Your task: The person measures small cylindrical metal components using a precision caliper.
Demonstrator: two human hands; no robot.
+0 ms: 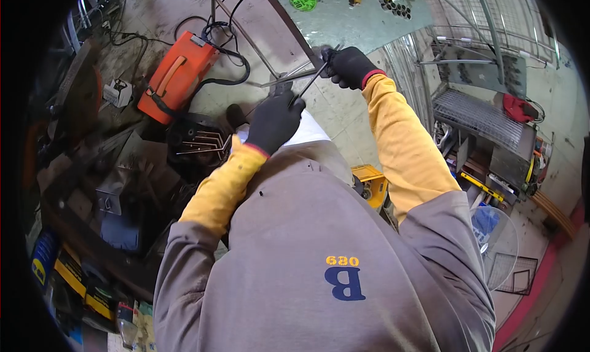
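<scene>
Both my hands wear black gloves over yellow sleeves. My left hand (pixel 273 121) is closed round the lower end of a thin metal rod (pixel 313 77). The rod slants up and to the right into my right hand (pixel 349 66), which grips its upper end. The hands are held above the floor, in front of my grey vest, near the corner of a metal frame (pixel 270 26). A dark clamp-like part (pixel 281 88) shows just above my left hand; I cannot tell what it is.
An orange welding machine (pixel 177 75) with black cables lies at the left. Below it stands a black bucket (pixel 200 144) holding several bent rods. Wire mesh racks (pixel 479 112) and a red cloth (pixel 519 108) fill the right. A yellow tool (pixel 372 183) lies by my side.
</scene>
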